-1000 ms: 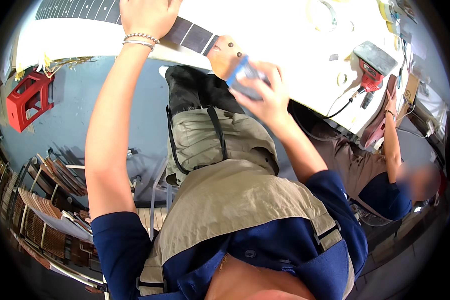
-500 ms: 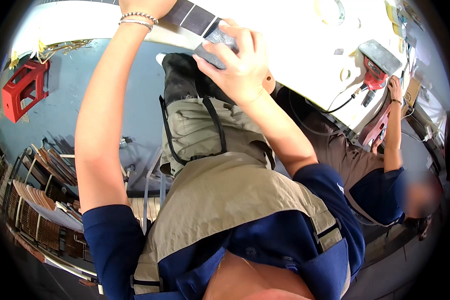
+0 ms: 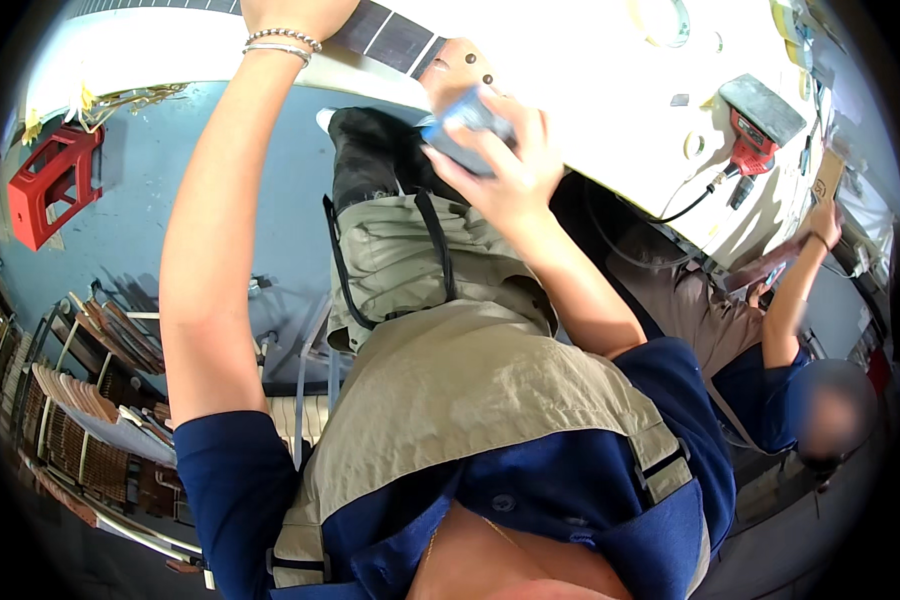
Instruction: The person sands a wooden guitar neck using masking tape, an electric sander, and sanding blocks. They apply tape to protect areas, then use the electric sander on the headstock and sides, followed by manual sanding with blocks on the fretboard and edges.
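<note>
A guitar neck with a dark fretted fingerboard [image 3: 395, 42] lies along the near edge of the white bench. Its bare wooden headstock [image 3: 452, 68], with dark round holes, points right. My left hand [image 3: 298, 14] rests over the fingerboard at the top edge of the view; its fingers are out of sight. In my right hand [image 3: 518, 170], fingers and thumb close round a grey sanding block [image 3: 458, 145] with some blue on it, blurred by motion. The block is just on my side of the headstock; whether they touch I cannot tell.
On the bench [image 3: 610, 120], a red power sander [image 3: 753, 140] lies pad up, its cable trailing off the edge. Tape rolls [image 3: 694, 145] lie nearby. A co-worker [image 3: 755, 375] at right holds a reddish wooden piece [image 3: 770, 262]. At left are a red stool [image 3: 55, 190] and a rack of wooden parts [image 3: 80, 390].
My right hand and the block have moved right and toward me, off the end of the fingerboard, uncovering the headstock. My left hand stays put. The co-worker's hand has shifted on the wooden piece.
</note>
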